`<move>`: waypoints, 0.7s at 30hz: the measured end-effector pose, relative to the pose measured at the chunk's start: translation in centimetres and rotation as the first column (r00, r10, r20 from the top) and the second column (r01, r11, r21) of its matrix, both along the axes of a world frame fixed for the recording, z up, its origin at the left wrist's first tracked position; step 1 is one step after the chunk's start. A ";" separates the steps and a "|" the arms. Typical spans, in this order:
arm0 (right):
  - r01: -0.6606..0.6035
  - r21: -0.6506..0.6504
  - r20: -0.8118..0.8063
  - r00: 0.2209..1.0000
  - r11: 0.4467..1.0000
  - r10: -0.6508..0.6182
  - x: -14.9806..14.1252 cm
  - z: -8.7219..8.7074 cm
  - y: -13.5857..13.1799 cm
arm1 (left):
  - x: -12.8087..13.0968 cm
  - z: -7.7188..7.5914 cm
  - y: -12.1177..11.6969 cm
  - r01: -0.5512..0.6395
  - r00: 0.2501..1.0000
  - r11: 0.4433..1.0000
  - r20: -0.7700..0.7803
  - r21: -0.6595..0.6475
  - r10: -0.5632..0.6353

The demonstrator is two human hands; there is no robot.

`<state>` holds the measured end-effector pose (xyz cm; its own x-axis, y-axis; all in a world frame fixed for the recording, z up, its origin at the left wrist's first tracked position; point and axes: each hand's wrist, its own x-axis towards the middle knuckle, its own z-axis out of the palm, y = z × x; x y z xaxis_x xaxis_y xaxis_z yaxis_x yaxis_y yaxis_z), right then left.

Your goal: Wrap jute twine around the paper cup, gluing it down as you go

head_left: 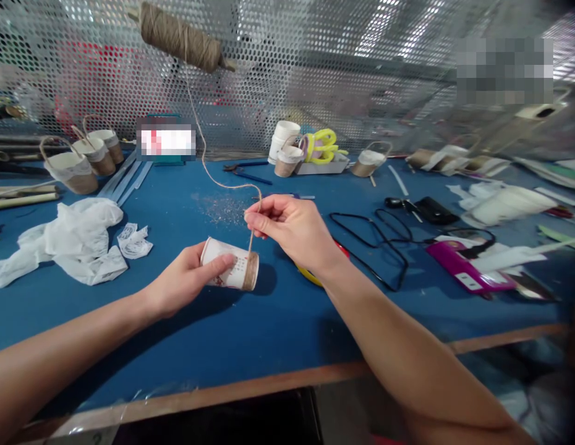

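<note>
My left hand (195,275) is wrapped round a white printed paper cup (238,264), tilted on its side above the blue table. A band of brown twine (251,272) circles the cup's end on the right. My right hand (287,225) pinches the strand of twine (201,136) just above that band. From my fingers the strand curves up to a large spool of twine (178,37) hung on the mesh wall. My right fingers cover a short piece of the strand, and my left palm hides part of the cup.
Twine-wrapped cups with handles (72,172) stand at the back left, near white lace cloth (69,241). Pliers (248,170) lie at the back middle. To the right are a black cable (384,247) and a purple box (468,266). The table's front edge (269,380) is brown.
</note>
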<state>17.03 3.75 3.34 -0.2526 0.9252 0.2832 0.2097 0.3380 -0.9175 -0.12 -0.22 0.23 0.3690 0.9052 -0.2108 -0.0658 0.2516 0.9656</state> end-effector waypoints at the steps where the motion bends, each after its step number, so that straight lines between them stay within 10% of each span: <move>1: 0.003 -0.003 0.008 1.000 1.000 -0.003 0.0 0.0 0.0 | 0.0 0.0 0.0 0.002 1.000 1.000 0.006 0.006 -0.002; 21: -0.005 -0.057 0.049 0.999 0.998 0.008 0.0 -0.8 0.4 | -0.1 0.0 -0.5 -0.020 0.999 0.990 0.051 0.141 0.013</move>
<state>17.05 4.12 2.53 -0.2707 0.9379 0.2168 0.2535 0.2867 -0.9239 -0.23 -0.71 0.25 0.3602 0.9308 -0.0617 -0.1176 0.1109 0.9869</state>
